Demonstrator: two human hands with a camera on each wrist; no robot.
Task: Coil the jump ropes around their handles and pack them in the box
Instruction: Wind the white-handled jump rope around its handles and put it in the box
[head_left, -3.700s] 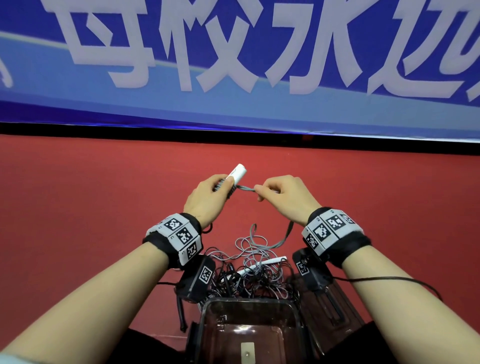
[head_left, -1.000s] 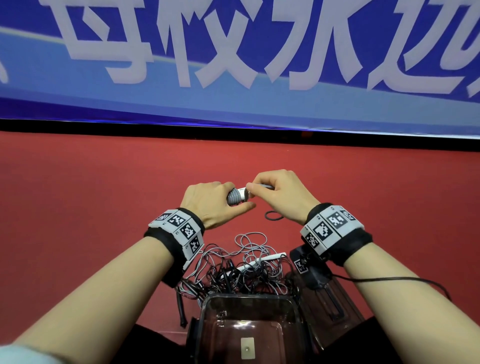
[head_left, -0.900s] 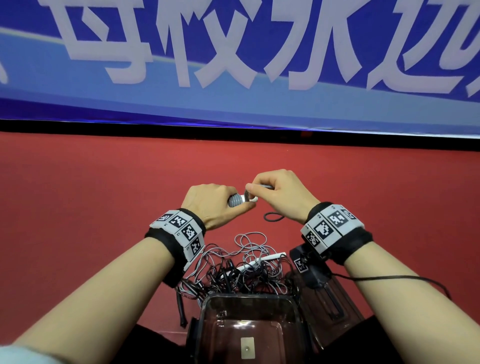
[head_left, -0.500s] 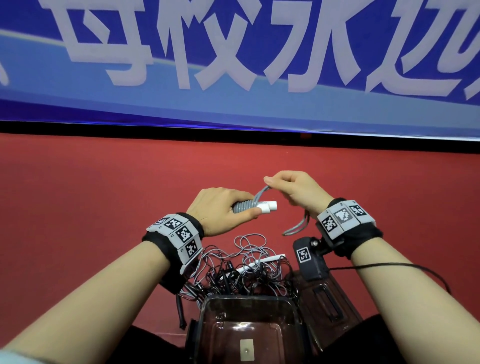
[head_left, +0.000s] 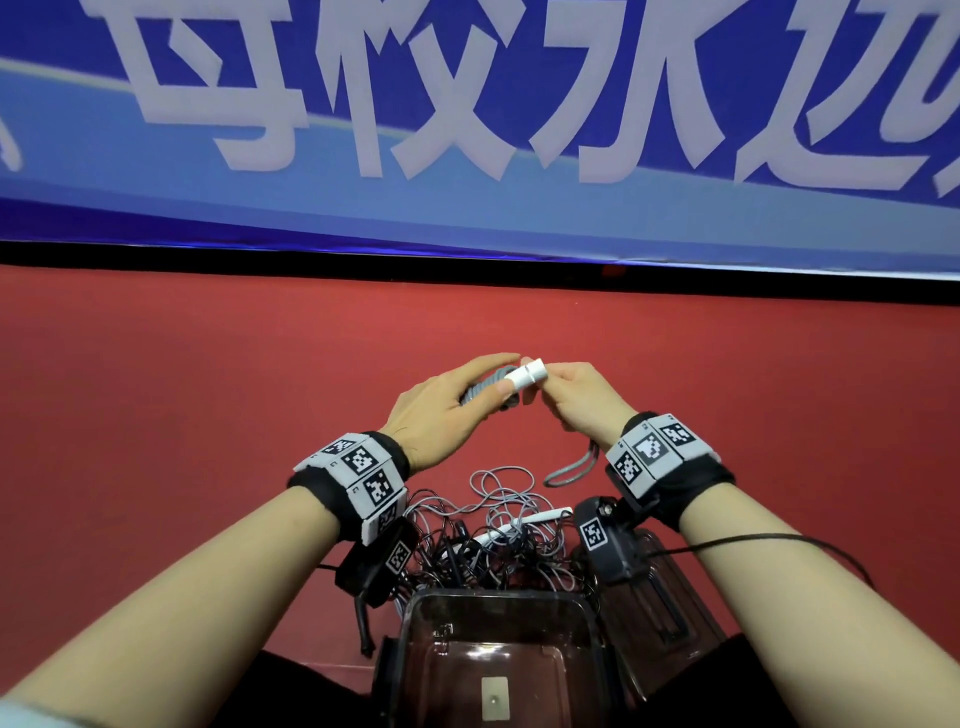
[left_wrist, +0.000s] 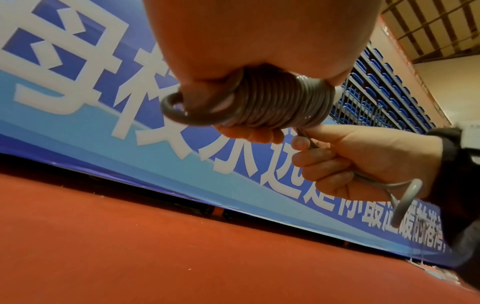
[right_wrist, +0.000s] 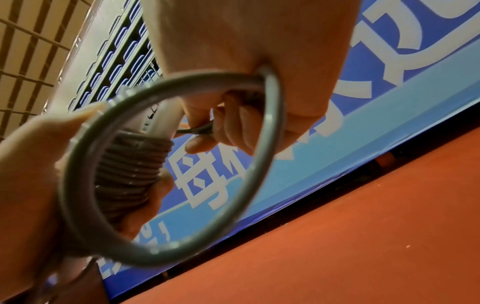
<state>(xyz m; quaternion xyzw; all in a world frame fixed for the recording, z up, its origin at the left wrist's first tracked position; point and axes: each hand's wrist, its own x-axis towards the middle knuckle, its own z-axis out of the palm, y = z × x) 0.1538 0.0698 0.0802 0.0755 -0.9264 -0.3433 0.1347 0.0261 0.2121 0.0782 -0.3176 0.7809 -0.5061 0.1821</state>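
Note:
My left hand (head_left: 457, 400) grips a white jump-rope handle (head_left: 527, 374) wound with tight turns of grey rope (left_wrist: 275, 100). Its white tip pokes out toward the right hand. My right hand (head_left: 576, 400) pinches the free grey rope (left_wrist: 309, 142) just beside the coil. A last loop of that rope (head_left: 571, 467) hangs below the right wrist and fills the right wrist view (right_wrist: 259, 164). Below the hands lies a tangle of grey and black ropes (head_left: 493, 540) with another white handle (head_left: 540, 517). The clear plastic box (head_left: 493, 608) stands open nearest to me.
The red floor (head_left: 208, 415) stretches to both sides and ahead. A blue banner with white characters (head_left: 467, 130) runs along the far edge. The box's clear lid (head_left: 660, 608) lies to the right of the box. A black cable (head_left: 779, 540) trails from the right wrist camera.
Both hands have risen and the handle's tip now tilts up toward the right hand. The right hand came back in close to the handle. The hanging rope has shortened to one small loop.

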